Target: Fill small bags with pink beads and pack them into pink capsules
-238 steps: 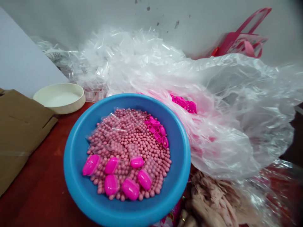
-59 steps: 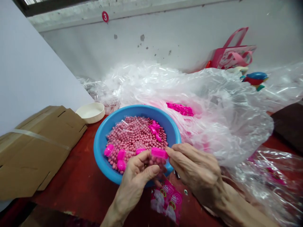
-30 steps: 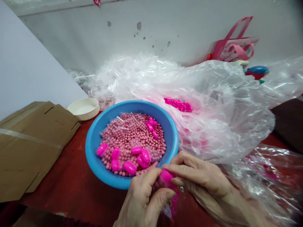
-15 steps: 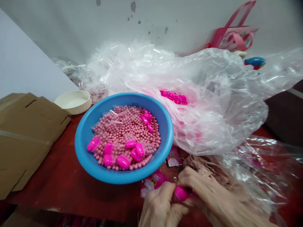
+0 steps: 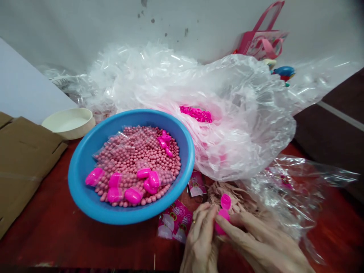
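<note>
Two-handed now, close to the near edge of the red counter [image 5: 42, 227]: grasping a pink cap [image 5: 223, 215], curled round its left side with the left hand [image 5: 200, 239], pressing from its right with the fingers of the right hand [image 5: 251, 233]. Moved clear of the blue basin [image 5: 131, 217], over whose near rim held two seconds ago. New within the last half second: an oval pink lid [image 5: 226, 202] in view, apparently flipped up above the cap. By that, probably open rather than sealed for now. Below the cap, too hidden to make out. Just left of the left hand, printed packets [image 5: 174, 222].
</note>
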`<action>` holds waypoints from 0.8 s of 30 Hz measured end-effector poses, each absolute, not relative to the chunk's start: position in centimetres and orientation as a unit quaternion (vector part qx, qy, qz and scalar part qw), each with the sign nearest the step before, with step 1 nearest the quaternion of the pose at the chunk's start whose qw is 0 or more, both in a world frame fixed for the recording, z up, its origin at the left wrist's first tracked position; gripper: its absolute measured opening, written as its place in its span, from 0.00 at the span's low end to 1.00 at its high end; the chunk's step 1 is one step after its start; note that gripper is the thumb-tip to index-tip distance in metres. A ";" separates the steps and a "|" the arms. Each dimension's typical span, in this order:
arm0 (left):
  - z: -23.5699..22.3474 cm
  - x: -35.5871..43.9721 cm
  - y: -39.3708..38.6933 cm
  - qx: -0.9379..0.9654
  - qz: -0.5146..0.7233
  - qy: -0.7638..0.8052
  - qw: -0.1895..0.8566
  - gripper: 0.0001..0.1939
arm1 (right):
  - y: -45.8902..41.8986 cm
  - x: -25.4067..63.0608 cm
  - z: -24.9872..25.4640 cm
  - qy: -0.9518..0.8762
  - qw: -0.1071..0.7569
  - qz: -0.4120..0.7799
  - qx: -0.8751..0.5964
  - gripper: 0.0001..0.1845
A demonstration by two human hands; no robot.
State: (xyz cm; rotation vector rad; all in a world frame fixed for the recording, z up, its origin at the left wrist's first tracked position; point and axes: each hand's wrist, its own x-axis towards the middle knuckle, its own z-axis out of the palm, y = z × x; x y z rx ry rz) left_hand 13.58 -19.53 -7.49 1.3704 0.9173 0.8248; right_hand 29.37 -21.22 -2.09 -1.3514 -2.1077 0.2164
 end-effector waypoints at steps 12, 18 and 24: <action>-4.4 13.1 -17.8 0.488 0.383 0.412 0.668 0.16 | -22.3 29.3 -0.3 -0.761 0.311 0.018 -0.569 0.15; -3.2 13.1 -18.1 0.308 0.381 0.430 0.758 0.14 | -22.2 29.4 -0.5 -0.775 0.320 0.050 -0.543 0.17; -2.5 12.3 -18.4 0.283 0.370 0.480 0.744 0.16 | -21.9 29.4 -0.4 -0.772 0.340 0.116 -0.524 0.17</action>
